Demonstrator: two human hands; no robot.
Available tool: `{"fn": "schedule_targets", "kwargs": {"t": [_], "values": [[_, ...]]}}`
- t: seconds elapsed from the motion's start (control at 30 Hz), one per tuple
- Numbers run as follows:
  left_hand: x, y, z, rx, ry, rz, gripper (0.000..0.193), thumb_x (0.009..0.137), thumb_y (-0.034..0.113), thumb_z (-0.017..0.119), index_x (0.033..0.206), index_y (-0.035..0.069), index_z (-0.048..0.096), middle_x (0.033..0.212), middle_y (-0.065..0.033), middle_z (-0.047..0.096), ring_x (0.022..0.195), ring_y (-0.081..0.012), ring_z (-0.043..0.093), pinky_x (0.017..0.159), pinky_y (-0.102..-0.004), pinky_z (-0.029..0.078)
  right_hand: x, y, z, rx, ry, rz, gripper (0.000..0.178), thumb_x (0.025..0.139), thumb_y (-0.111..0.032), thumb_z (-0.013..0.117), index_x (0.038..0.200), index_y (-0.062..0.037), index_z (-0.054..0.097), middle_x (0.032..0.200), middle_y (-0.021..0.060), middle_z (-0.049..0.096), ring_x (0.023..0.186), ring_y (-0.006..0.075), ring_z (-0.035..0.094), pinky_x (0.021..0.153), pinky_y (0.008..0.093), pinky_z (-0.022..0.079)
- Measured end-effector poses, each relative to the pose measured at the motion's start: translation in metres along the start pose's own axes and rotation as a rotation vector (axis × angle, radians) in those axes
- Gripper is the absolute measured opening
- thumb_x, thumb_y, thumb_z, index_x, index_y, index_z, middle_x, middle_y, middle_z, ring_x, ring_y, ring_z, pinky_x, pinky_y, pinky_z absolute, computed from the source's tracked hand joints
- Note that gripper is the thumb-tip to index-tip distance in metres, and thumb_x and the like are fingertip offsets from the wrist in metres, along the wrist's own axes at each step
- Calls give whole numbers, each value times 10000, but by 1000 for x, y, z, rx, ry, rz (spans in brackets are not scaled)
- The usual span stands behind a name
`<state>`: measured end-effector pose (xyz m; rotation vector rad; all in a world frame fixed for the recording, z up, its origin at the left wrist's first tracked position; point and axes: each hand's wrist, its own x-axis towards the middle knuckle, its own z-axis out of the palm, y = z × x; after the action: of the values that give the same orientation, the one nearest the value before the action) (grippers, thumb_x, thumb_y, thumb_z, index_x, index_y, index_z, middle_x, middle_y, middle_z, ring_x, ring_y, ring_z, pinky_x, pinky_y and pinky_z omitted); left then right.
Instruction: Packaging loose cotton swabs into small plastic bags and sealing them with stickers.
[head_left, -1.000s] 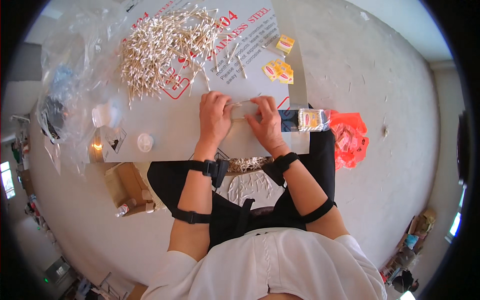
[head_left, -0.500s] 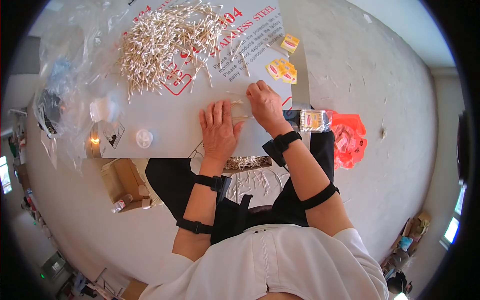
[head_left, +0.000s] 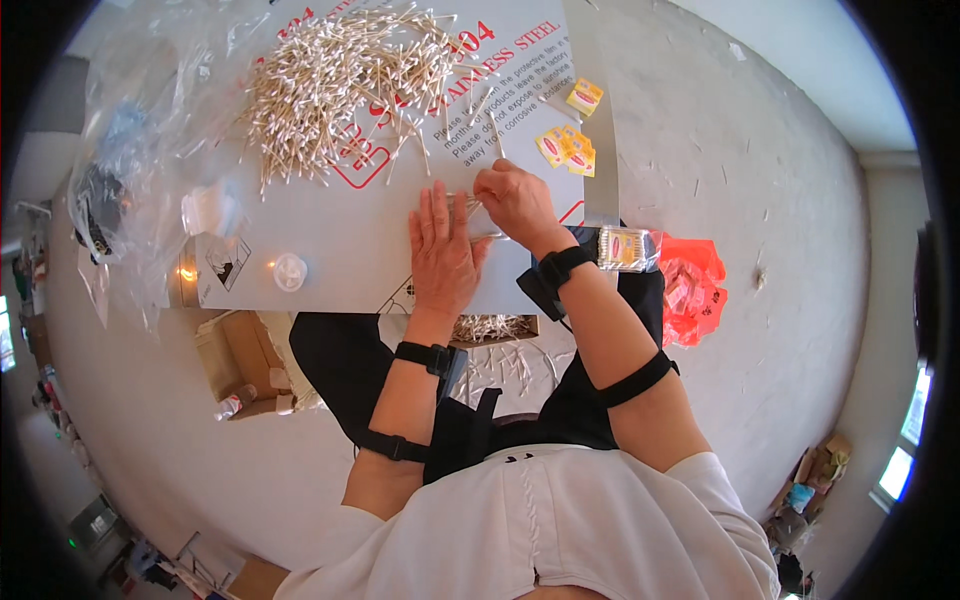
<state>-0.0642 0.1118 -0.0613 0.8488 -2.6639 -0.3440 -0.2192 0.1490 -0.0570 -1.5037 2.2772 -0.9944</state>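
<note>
My left hand lies flat on the grey printed sheet of the table top, its fingers stretched forward. Close beside its fingertips, my right hand is closed with the fingertips pinched together. A few loose cotton swabs show in the narrow gap between the hands, partly covered. What the right fingertips pinch is hidden. Beyond the hands spreads a big heap of cotton swabs. To the right lie several yellow cards and a small yellow stack of cards.
A filled clear pack of swabs sits by the table's right edge, beside a red plastic bag. A small round white tub and crumpled clear plastic are at left. Below the front edge are a cardboard box and a swab-filled box.
My right hand has moved slightly left, toward the left hand's fingers. The left hand has slid a little forward and right, and its fingers have straightened. The swabs between them are more covered.
</note>
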Motion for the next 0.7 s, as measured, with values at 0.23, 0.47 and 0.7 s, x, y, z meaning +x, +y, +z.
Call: {"fn": "schedule_targets", "kwargs": {"t": [0.23, 0.47, 0.7], "values": [[-9, 2, -3, 3, -209, 98, 767, 868, 389, 629, 1461, 15, 318, 1545, -177, 265, 1447, -308, 233, 1164, -520, 176, 4, 7, -10, -67, -235, 33, 104, 770, -130, 621, 708, -47, 627, 745, 145, 616, 745, 369, 624, 655, 468, 508], [33, -44, -5, -88, 199, -111, 640, 847, 328, 658, 1346, 5, 424, 1359, -192, 448, 1269, -376, 397, 1031, -526, 309, 28, 12, -6, -1, 251, 235, 260, 788, -191, 695, 932, -3, 590, 900, 209, 618, 833, 377, 624, 708, 461, 509], [100, -47, -1, 144, 241, -383, 259, 795, 197, 690, 981, 75, 559, 1047, -117, 545, 1028, -323, 494, 843, -463, 387, 42, 15, 10, -151, 224, 241, 140, 798, -201, 681, 841, -78, 628, 860, 98, 610, 808, 331, 620, 700, 430, 502]]}}
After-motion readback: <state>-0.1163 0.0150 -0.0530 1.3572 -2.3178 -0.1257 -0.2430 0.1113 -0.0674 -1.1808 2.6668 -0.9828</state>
